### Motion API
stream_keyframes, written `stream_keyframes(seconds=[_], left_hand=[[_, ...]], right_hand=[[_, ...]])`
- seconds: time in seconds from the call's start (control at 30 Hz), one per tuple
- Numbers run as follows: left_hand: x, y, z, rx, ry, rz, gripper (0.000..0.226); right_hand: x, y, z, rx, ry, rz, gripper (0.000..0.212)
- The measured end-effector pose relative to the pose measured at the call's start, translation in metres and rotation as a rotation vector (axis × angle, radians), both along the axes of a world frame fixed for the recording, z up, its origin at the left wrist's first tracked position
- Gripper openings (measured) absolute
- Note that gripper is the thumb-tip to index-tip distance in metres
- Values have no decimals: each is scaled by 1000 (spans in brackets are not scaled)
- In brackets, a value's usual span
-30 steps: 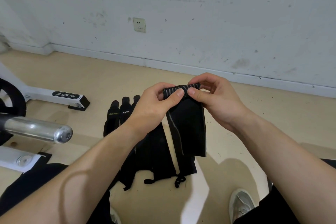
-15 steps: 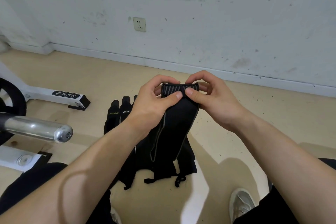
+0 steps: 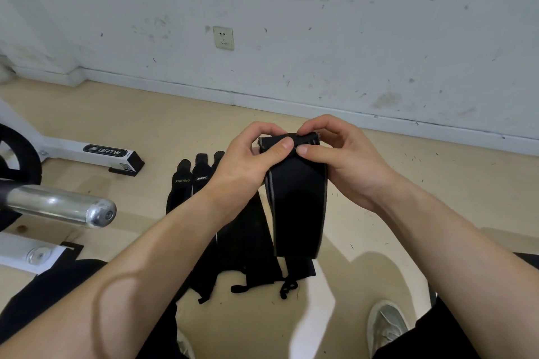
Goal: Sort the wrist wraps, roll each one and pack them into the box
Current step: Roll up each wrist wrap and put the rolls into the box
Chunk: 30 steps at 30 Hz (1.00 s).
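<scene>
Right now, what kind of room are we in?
Probably a gym or home workout corner: a chrome barbell end at left, a white BRTW-marked equipment frame on the floor, and black wrist wraps lying on the floor near it.

Matt black woven cloth wrist wrap (image 3: pixel 297 201) between both hands; left of them, a polished metal bar (image 3: pixel 62 205); below, smooth beige floor (image 3: pixel 408 183).

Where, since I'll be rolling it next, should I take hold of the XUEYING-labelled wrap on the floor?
The XUEYING wrap lies flat, leftmost of the floor wraps, its near end hidden behind the left forearm. Probably pinch its far, narrow end from above and from the left, where its edge is free.
</scene>
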<state>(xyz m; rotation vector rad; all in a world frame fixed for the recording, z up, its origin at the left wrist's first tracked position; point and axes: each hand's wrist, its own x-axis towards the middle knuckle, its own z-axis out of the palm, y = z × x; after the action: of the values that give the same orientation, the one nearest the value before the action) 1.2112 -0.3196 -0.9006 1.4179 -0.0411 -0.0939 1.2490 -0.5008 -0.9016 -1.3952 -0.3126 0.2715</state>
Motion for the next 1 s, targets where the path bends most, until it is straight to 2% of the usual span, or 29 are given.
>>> stream_keyframes(seconds=[0.2, 0.37, 0.57, 0.7, 0.87, 1.0], left_hand=[[0, 2, 0, -33, 16, 9, 19], [-2, 3, 0, -31, -14, 18, 19], [-2, 1, -1, 30, -82, 31, 24], [-1, -1, -5, 90, -13, 110, 33], [0, -5, -10, 149, -58, 82, 23], [0, -10, -9, 48, -81, 122, 19]], right_hand=[[0, 0, -1, 15, 91, 58, 40], [1, 0, 0, 26, 88, 93, 37], [3, 2, -5, -20, 22, 1, 28], [3, 2, -6, -79, -50, -71, 20], [1, 2, -4, -107, -80, -137, 17], [-2, 4, -3, -111, -61, -165, 18]])
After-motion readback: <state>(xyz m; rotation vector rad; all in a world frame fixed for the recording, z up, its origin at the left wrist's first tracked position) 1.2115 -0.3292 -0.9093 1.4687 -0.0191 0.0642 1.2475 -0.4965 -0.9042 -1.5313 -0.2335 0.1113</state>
